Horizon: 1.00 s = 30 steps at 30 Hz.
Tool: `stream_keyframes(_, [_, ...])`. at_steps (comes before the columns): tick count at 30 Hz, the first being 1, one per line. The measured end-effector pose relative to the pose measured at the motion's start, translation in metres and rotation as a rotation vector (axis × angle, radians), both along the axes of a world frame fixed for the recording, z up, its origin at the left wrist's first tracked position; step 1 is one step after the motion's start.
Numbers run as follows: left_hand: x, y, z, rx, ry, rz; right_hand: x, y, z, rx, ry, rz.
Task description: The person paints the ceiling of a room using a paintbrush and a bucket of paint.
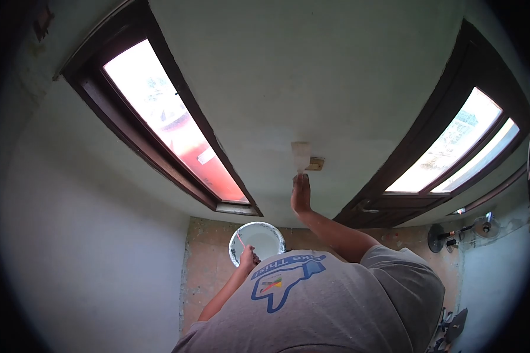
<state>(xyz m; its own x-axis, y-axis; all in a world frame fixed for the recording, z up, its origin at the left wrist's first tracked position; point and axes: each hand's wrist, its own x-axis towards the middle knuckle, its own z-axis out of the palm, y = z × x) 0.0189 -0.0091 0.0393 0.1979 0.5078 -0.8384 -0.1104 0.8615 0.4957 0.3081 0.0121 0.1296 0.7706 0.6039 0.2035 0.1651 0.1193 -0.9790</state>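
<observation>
My right hand [301, 194] is raised in front of the wall, fingers closed round the lower end of a pale, flat paintbrush [301, 154]. The brush's broad end points up against the wall, just left of a yellowish switch plate [315, 164]. Lower down, my left hand [249, 257] is closed at the near side of a white bucket [283, 240], gripping its thin pinkish handle [240, 237]. Whitish paint [267, 240] shows inside the bucket, and dark smears mark its rim.
A dark-framed window [176, 123] is on the left and a dark door [394, 170] with glass panes on the right. A fan-like black object [436, 237] stands at the right wall. Clutter [450, 326] lies at lower right on the stained floor [209, 247].
</observation>
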Motion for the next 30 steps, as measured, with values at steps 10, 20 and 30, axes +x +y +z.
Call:
stream_keyframes(10, [0.003, 0.003, -0.006, -0.042, -0.02, -0.024, -0.018, -0.01, 0.005, -0.156, -0.039, -0.098])
stream_keyframes(20, [0.001, 0.009, -0.011, -0.052, -0.021, -0.015, -0.012, -0.008, 0.012, 0.141, 0.034, 0.073])
stream_keyframes(30, [0.0, 0.025, -0.024, -0.09, -0.043, -0.032, -0.032, -0.044, 0.03, 0.013, 0.245, 0.241])
